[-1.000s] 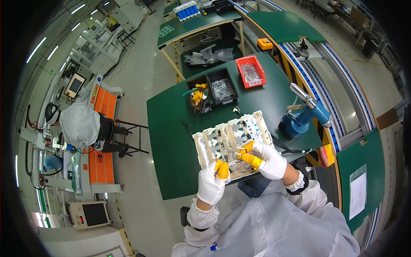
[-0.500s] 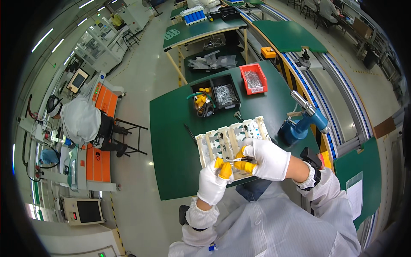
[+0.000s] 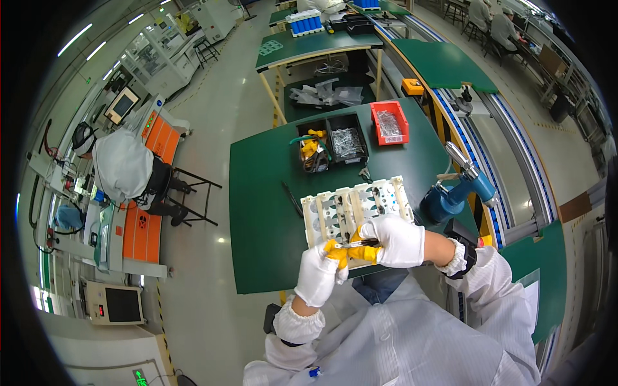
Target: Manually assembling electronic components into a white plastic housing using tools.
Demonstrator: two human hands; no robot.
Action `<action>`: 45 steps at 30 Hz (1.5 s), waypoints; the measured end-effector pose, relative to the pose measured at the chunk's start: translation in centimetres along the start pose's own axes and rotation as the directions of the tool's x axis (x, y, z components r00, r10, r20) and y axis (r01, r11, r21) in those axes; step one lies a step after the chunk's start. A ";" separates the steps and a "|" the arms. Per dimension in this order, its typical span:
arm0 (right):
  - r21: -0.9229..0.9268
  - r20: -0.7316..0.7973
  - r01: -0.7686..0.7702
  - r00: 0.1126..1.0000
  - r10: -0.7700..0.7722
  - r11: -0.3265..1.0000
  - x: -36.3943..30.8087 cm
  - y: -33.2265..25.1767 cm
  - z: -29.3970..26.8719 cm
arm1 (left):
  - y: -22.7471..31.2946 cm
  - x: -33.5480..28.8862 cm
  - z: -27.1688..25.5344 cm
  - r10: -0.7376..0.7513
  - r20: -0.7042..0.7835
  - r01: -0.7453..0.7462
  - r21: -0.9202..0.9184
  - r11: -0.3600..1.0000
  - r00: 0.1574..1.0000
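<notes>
Left hand: the white glove with yellow fingertips (image 3: 317, 273) is being kept closed, thumb and finger pinching the silver end of a slim piece.
Right hand: the matching gloved hand (image 3: 394, 242) is being pressed together around the piece's dark end.
Slim silver-and-dark piece (image 3: 360, 244): one is being held between the hands, above the frame by the near edge of the bench (image 3: 261, 219); its exact kind is not being shown clearly.
Handling: the piece is seeming light, stiff and rather slippery in gloves, its ends offering the best hold.
White plastic frame (image 3: 351, 206): one is lying at the bench's near edge, right of centre; it is looking rigid but light, its thin ribs perhaps fragile, its outer rims suiting a grip.
Bins: two black ones (image 3: 349, 159) are standing toward the far edge, one red one (image 3: 389, 106) by the far right corner.
Metal rivets (image 3: 347, 141): too many are lying there for counting.
Blue rivet gun (image 3: 460, 193): one is standing near the right edge.
</notes>
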State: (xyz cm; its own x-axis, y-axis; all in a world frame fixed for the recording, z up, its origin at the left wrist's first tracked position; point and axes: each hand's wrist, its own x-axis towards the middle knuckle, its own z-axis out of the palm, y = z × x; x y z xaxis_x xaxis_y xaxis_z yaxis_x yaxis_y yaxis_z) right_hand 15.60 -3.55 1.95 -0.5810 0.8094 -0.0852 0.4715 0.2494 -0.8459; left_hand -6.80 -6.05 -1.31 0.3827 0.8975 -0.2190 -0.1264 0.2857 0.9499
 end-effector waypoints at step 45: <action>0.596 -0.188 -0.092 0.950 0.250 0.797 -0.2 1.9 1.6 | -1.6 1.1 2.6 0.282 -0.327 -0.234 0.177 0.956 0.902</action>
State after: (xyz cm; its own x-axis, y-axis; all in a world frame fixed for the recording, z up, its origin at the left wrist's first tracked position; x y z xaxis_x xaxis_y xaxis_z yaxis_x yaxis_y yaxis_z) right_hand 15.61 -4.10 -0.45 -0.3088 0.9312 -0.1935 0.0338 -0.1926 -0.9807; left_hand -3.84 -6.40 -2.45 0.0107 0.9999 -0.0028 -0.0485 0.0033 0.9988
